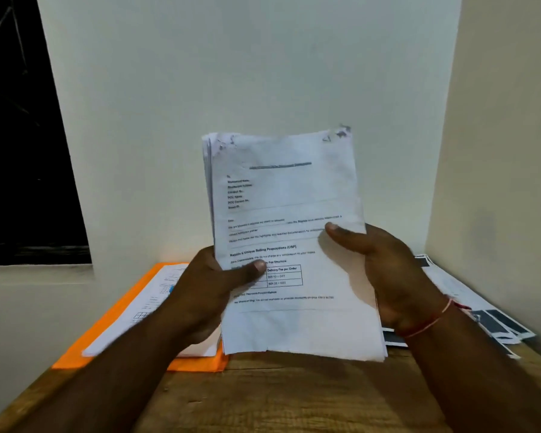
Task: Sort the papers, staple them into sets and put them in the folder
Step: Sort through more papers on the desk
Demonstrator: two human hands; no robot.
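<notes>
holding the paper stack (289, 245) upright above the tabletop (294, 398), we pinch its sides with left hand (206, 292) and right hand (384, 270) to read it, the orange folder (132, 307) lying just left.

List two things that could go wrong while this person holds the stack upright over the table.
1. The left grip and right grip hold the stack only by its lower half; its unsupported top might flop or fan apart.
2. Sheets that slip could mix with the papers lying at the right of the table, undoing the sorting.
</notes>
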